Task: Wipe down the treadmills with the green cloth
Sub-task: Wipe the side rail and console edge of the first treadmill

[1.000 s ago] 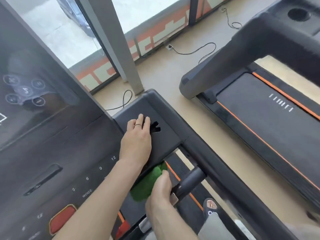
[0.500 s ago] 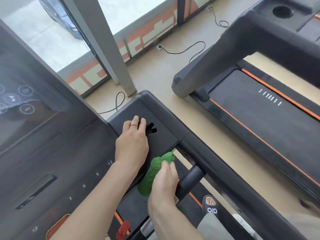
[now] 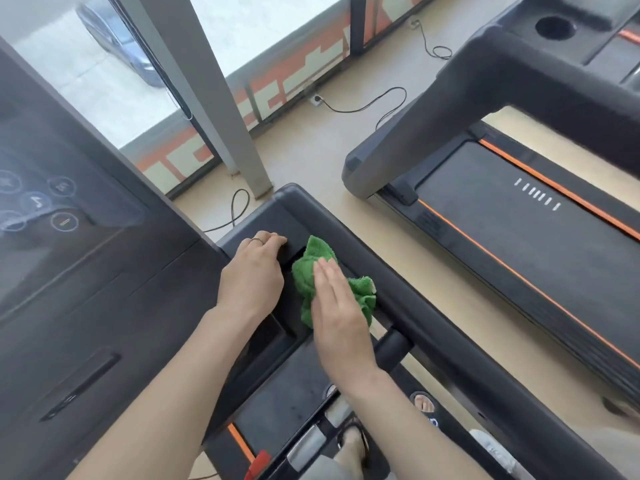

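**Mia:** What is the biggest thing here?

**Ben:** The near treadmill (image 3: 450,327). Both hands are on its dark side tray. A second treadmill (image 3: 519,220) stands well off to the right of the hands, across a strip of floor (image 3: 311,150).

**Mia:** And on the left?

**Ben:** A big dark screen panel (image 3: 69,237), just left of the left hand.

**Mia:** Where is the green cloth (image 3: 308,271)?

**Ben:** It lies bunched up on the tray, under the right hand (image 3: 337,313). Bits of it stick out past the fingertips and on both sides of that hand.

**Mia:** What is the right hand's grip like?

**Ben:** It is flat. The fingers are straight and close together, and they press down on the cloth.

**Mia:** And the left hand (image 3: 254,271)?

**Ben:** It sits just left of the cloth, close beside it. Its fingers bend down over the far edge of the tray. It wears a ring (image 3: 257,240).

**Mia:** Anything below the hands?

**Ben:** A foot in a sandal (image 3: 353,441) on the belt, toward the body from the right hand.
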A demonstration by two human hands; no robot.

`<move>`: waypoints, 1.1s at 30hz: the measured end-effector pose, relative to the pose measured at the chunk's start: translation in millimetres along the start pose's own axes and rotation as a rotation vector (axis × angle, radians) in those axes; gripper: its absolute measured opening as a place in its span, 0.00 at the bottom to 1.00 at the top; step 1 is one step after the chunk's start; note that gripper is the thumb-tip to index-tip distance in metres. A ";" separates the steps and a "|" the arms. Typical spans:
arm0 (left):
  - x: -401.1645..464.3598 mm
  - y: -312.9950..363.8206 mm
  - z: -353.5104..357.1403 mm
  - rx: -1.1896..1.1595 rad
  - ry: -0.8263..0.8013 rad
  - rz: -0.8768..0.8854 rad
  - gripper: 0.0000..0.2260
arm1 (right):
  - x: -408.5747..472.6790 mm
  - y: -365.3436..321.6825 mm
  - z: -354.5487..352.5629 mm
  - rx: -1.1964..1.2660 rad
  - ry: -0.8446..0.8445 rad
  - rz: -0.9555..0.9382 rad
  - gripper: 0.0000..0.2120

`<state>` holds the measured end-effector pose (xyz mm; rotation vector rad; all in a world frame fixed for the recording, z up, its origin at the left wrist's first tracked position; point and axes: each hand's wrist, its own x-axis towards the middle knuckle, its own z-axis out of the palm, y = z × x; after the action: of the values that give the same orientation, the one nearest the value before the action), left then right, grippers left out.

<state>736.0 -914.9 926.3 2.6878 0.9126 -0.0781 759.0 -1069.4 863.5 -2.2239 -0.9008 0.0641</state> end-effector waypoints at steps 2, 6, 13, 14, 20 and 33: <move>3.0 -2.5 -6.3 -0.203 0.001 -0.063 0.20 | 4.6 -3.7 5.2 -0.056 0.004 -0.032 0.22; -10.3 -5.4 -21.3 -0.493 0.134 -0.186 0.16 | -21.2 -3.0 -1.2 -0.179 -0.159 -0.339 0.24; -30.6 -29.3 -16.6 -0.408 0.212 -0.162 0.19 | 99.8 6.2 15.0 -0.254 -0.075 -0.350 0.26; -34.0 -28.1 -16.0 -0.406 0.217 -0.145 0.20 | 113.0 0.7 21.8 -0.256 -0.072 -0.284 0.26; -33.3 -33.8 -21.3 -0.486 0.330 -0.147 0.19 | 125.5 -44.4 52.2 -0.131 -0.222 -0.518 0.21; -39.3 -34.6 -14.3 -0.456 0.337 -0.121 0.16 | 122.6 -9.7 25.2 -0.245 -0.189 -0.694 0.17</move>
<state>683.2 -907.6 936.5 2.2523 1.0389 0.5095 838.3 -973.0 877.0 -2.0157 -1.8183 -0.1721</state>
